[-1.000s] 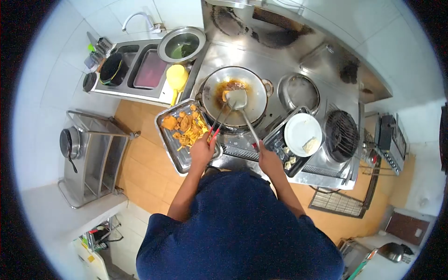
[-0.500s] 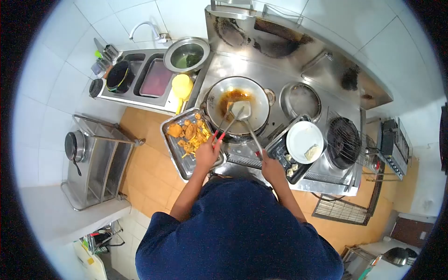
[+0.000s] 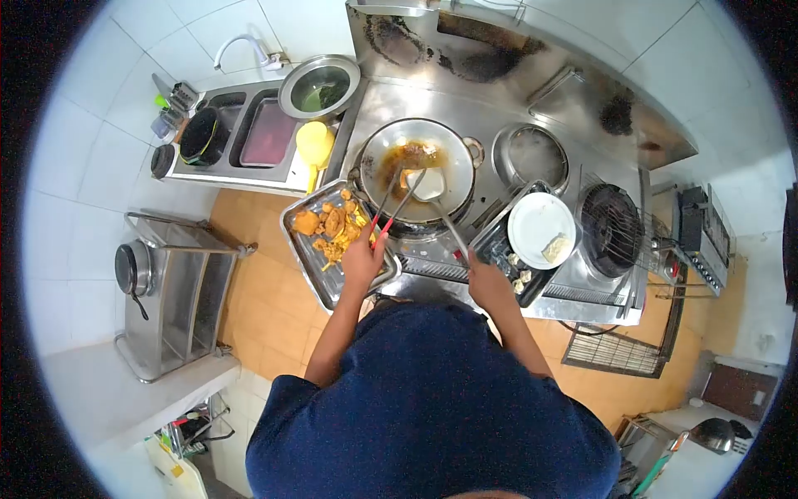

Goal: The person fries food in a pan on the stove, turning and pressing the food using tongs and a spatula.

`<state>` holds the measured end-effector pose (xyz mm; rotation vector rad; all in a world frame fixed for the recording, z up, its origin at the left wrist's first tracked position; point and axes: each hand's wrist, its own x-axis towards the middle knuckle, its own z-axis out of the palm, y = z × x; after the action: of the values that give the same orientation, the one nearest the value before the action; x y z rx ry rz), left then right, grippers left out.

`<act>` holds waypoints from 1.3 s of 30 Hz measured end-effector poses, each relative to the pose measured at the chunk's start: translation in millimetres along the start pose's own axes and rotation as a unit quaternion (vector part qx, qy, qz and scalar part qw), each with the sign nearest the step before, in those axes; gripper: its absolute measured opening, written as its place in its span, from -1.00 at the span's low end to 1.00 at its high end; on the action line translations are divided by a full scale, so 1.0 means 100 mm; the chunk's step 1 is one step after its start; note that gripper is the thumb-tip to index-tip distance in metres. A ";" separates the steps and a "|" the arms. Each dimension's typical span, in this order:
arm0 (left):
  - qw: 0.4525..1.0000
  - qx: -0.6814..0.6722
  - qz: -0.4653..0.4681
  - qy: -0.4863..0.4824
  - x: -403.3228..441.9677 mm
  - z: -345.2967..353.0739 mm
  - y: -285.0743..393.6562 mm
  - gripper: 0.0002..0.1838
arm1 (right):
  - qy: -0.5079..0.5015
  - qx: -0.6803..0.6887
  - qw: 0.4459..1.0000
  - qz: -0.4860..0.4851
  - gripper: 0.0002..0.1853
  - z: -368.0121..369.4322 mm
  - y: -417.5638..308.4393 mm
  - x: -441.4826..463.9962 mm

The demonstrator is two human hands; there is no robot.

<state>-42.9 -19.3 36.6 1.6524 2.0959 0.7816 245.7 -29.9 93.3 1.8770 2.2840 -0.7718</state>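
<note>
My left hand (image 3: 361,259) is closed on red-handled tongs (image 3: 388,219), whose tips reach into the wok (image 3: 456,150) beside a small orange-brown piece of food (image 3: 406,178). In my right hand (image 3: 489,283) is the handle of a metal spatula (image 3: 428,185); its blade lies in the wok near the tong tips. Brown oil (image 3: 407,155) covers the wok's bottom. To the left, a metal tray (image 3: 312,277) holds fried pieces (image 3: 334,221) and yellow strips. On the right, a white plate (image 3: 532,224) with a pale piece rests over a dark tray (image 3: 544,277).
A lidded pan (image 3: 530,158) and a round black grill (image 3: 611,229) are right of the wok. At the back left are a sink (image 3: 268,129), a metal bowl (image 3: 320,87) and a yellow ladle (image 3: 314,143). A steel cart (image 3: 174,291) stands at the left.
The view has shifted slightly. The spatula blade and tong tips have moved a little within the wok, and both hands keep their holds.
</note>
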 end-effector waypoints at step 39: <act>0.999 0.024 0.004 -0.023 -0.01 -0.02 -0.04 -0.49 | -0.022 0.005 0.999 0.024 -0.45 -0.11 -0.05 0.03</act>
<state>-46.8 -20.9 36.0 1.6880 2.0934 0.6953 242.5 -23.6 103.2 1.8914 2.2058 -0.8122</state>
